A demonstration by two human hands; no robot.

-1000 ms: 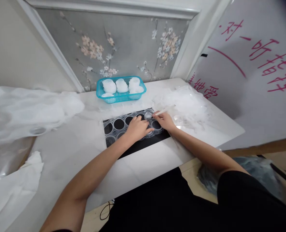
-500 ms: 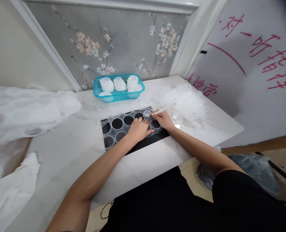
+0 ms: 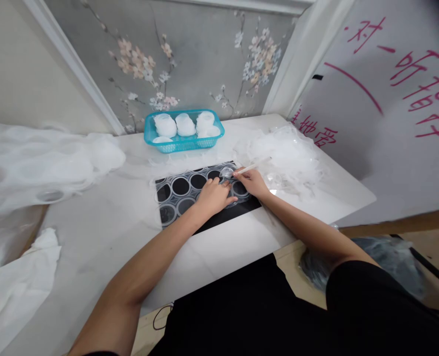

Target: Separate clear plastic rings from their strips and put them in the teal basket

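A clear plastic sheet (image 3: pixel 171 197) with rows of round cut outlines lies on a black mat (image 3: pixel 237 215) at the middle of the table. My left hand (image 3: pixel 215 196) rests on the sheet, palm down with fingers spread, holding nothing. Just right of it, my right hand (image 3: pixel 253 182) pinches a thin white stick (image 3: pixel 259 164), which points up to the right. A clear round disc (image 3: pixel 226 172), partly raised at the sheet's far edge, is at the right fingertips. Whether those fingers also grip the disc is too small to tell.
Behind the sheet stands a blue basket (image 3: pixel 185 145) with stacks of whitish discs (image 3: pixel 165 125). A heap of clear plastic scraps (image 3: pixel 291 153) lies to the right. Plastic sheets (image 3: pixel 48 165) are piled left, above a crumpled white cloth (image 3: pixel 22 291). The table edge (image 3: pixel 234 264) runs close in front.
The view has shifted slightly. Both hands stay at almost the same place on the sheet, and the white stick's upper end shows more clearly.
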